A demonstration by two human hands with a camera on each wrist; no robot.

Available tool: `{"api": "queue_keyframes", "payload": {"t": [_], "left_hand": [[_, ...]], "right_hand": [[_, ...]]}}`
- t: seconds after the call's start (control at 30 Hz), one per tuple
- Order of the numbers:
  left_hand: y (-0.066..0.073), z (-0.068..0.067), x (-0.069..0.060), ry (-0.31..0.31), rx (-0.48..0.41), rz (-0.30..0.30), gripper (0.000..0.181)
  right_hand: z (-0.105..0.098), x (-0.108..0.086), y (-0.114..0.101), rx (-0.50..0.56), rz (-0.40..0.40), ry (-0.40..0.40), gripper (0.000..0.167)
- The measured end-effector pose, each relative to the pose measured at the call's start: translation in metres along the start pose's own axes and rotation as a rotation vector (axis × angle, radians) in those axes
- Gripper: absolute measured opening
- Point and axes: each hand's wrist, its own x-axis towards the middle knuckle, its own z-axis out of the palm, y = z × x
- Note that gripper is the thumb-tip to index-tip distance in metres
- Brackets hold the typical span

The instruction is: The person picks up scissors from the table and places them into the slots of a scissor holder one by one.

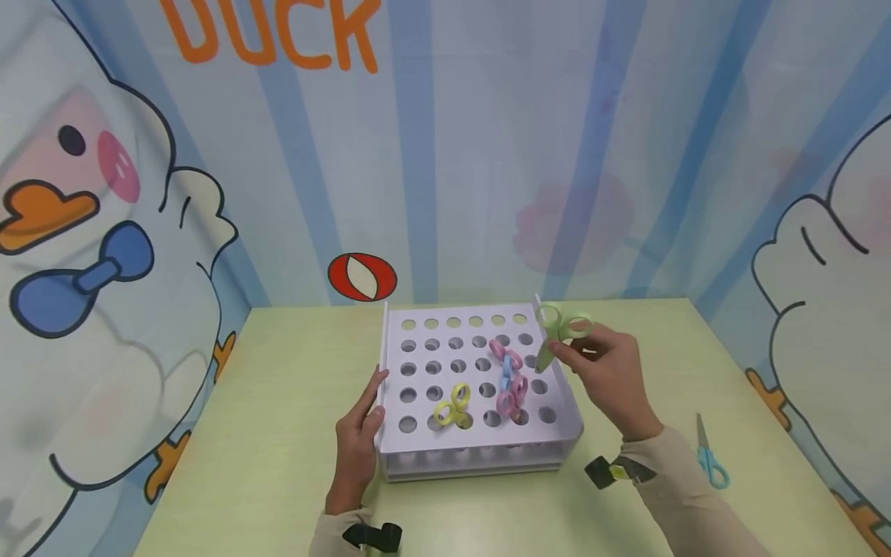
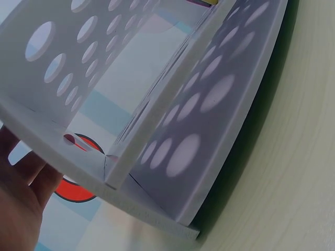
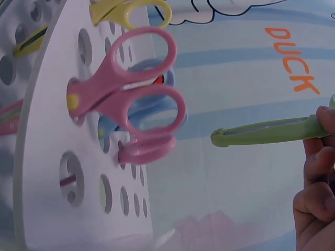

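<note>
My right hand (image 1: 612, 375) pinches a pair of green scissors (image 1: 554, 333) above the right side of a white rack (image 1: 421, 441) with rows of round holes. The scissors' covered tip (image 3: 225, 137) points down, clear of the holes in the right wrist view. Along the rack's left side, my left hand (image 1: 356, 452) rests with its fingers against the side panel (image 2: 78, 170). Yellow scissors (image 1: 455, 406), blue scissors (image 1: 506, 373) and two pink pairs, one near the front (image 3: 104, 99), stand handles up in the holes.
Light blue scissors (image 1: 711, 460) with a bare blade lie on the table (image 1: 278, 433) to the right of the rack. Behind the table hangs a striped curtain (image 1: 459, 155) with duck drawings.
</note>
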Motion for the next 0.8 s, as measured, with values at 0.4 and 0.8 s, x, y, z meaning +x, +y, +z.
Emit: {"api": "queue_keyframes", "payload": {"t": [0.4, 0.8], "left_hand": [[0.0, 0.0, 0.0, 0.004, 0.005, -0.007, 0.053], [0.0, 0.001, 0.0, 0.0, 0.007, 0.001, 0.054]], "right_hand": [[0.048, -0.005, -0.019, -0.011, 0.122, 0.004, 0.017], [0.079, -0.009, -0.009, -0.196, -0.04, 0.002, 0.019]]}}
